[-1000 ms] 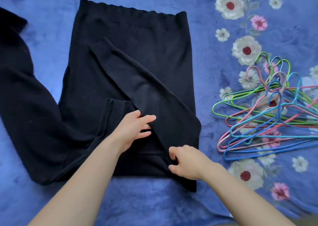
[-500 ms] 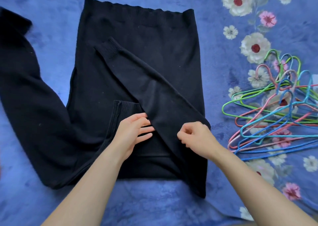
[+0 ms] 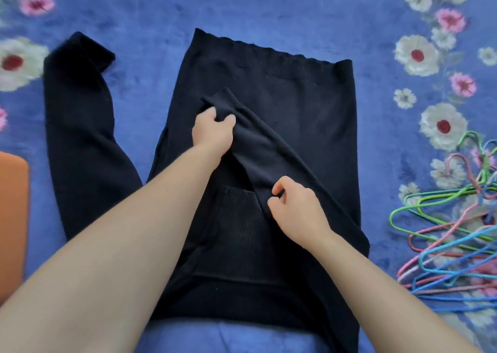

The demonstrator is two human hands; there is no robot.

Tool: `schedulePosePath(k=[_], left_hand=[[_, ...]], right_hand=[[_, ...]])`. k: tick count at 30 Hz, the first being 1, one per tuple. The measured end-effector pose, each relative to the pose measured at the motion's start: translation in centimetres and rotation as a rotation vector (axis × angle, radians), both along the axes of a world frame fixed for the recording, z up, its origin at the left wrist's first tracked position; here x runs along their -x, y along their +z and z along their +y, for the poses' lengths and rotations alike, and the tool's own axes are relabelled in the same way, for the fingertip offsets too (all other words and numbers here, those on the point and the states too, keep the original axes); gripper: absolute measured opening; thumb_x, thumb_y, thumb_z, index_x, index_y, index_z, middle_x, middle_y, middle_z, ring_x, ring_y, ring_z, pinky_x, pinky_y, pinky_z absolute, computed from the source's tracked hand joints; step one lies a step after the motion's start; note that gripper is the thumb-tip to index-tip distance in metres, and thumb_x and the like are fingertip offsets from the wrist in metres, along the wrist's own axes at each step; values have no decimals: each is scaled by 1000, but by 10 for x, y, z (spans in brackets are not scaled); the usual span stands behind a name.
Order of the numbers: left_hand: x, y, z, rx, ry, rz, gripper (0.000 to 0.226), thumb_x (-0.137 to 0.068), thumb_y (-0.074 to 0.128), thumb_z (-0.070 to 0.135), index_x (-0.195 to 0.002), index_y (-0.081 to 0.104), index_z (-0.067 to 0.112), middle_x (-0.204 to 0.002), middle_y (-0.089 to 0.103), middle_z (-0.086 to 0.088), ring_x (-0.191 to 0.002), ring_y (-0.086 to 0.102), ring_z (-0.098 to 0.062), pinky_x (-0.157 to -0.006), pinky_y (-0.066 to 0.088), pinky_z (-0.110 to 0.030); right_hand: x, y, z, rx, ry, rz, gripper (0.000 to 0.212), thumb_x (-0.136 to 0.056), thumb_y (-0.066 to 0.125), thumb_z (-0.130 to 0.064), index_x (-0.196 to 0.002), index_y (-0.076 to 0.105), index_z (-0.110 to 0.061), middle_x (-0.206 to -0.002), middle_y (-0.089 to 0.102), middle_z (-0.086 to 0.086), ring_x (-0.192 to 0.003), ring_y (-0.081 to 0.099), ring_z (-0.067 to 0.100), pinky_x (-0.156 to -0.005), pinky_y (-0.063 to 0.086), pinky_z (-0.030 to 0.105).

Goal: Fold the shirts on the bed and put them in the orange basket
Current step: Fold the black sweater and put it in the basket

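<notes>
A black knit sweater [image 3: 295,105] lies flat on the blue flowered bedspread [image 3: 269,2], hem at the far side. Its right sleeve is folded diagonally across the body. My left hand [image 3: 212,132] grips that sleeve by its ribbed cuff [image 3: 224,99]. My right hand [image 3: 293,210] pinches the same sleeve lower down, near the ribbed collar [image 3: 239,223]. The other sleeve [image 3: 80,137] stretches out to the left, unfolded. A corner of the orange basket [image 3: 12,218] shows at the left edge.
A tangle of coloured wire hangers [image 3: 451,234] lies on the bedspread at the right, close to the sweater's side. Open bedspread lies beyond the hem.
My left hand moved from the collar up to the cuff and took hold of it. My right hand shifted up along the sleeve. The view has swung left, bringing the basket into sight.
</notes>
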State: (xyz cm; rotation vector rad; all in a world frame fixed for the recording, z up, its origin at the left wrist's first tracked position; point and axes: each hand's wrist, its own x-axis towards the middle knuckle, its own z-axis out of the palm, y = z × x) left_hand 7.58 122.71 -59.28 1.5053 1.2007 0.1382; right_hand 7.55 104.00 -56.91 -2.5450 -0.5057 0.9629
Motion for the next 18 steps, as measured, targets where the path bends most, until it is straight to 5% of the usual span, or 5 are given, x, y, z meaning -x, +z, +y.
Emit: schedulePosePath(k=[4,7,12,15,18], left_hand=[[4,1,20,53,-8,-122,31,-94,55,19,-124,56,22,-96,62,5,-87,60,-8,-81,55,-29],[26,3,29,112,63,-116,49,-92,54,14,-139,43,23,-100,60,7,-86,58,-4,-77,52,-22],[125,11,39,-634,119,123,49,-86,56,14,-134,45,15,-145,36,-4,-133,30,-22,-103,15,-12],[173,6,52,-437,336,357,62,-91,57,29,-144,31,12,-152,21,-11,-138,19,-31,-110,18,-40],[196,-7,65,-118,456,353,71,-86,64,35,-144,30,10,-141,38,-7,-127,38,-26,-100,35,-37]], right_hand=[[-3,-6,12,-82,181,-351,47,-94,49,-28,-141,41,-23,-134,44,1,-123,39,19,-100,36,36],[3,-20,30,60,411,-247,57,-100,32,-42,-152,10,-34,-160,-3,-2,-147,-7,17,-117,4,37],[17,-35,44,197,399,-145,61,-100,21,-48,-151,-9,-33,-157,-24,-2,-143,-26,19,-116,-12,44],[20,-32,49,258,405,-162,63,-101,22,-47,-151,-11,-31,-157,-24,0,-143,-25,21,-116,-9,45],[22,-26,57,284,377,-142,64,-101,27,-44,-152,-7,-27,-159,-19,2,-145,-19,23,-117,-4,47]])
